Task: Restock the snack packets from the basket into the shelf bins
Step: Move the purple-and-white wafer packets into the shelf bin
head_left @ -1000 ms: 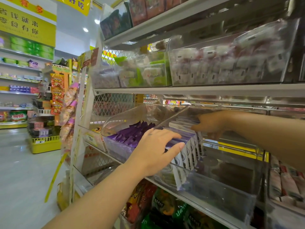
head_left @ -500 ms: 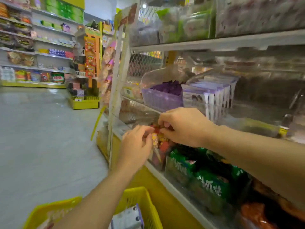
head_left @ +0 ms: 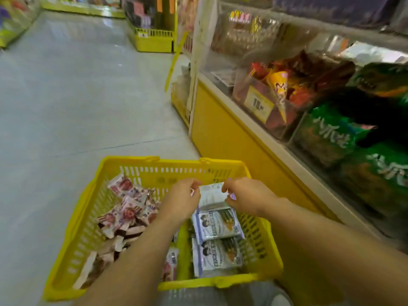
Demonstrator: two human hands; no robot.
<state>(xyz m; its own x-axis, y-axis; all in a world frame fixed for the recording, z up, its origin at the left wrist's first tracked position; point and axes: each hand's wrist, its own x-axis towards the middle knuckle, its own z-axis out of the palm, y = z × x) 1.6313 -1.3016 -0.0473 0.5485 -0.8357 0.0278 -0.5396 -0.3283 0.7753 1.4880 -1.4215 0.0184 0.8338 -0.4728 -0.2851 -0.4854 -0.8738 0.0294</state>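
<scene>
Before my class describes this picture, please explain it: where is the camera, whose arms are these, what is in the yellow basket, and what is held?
No machine here: a person wears the camera on the head, so it looks down along their own arms. The left hand and right hand together pinch one pale packet by its edges. The yellow basket holds pink-and-white packets on the left and more pale packets on the right. Clear shelf bins stand to the right.

I counted one yellow basket (head_left: pixel 154 161); three white-and-lavender packets (head_left: pixel 217 224) in its right half; pink-and-white packets (head_left: pixel 130 208) heaped past my counting in its left; two hands, left hand (head_left: pixel 183 197) and right hand (head_left: pixel 245 198).
</scene>
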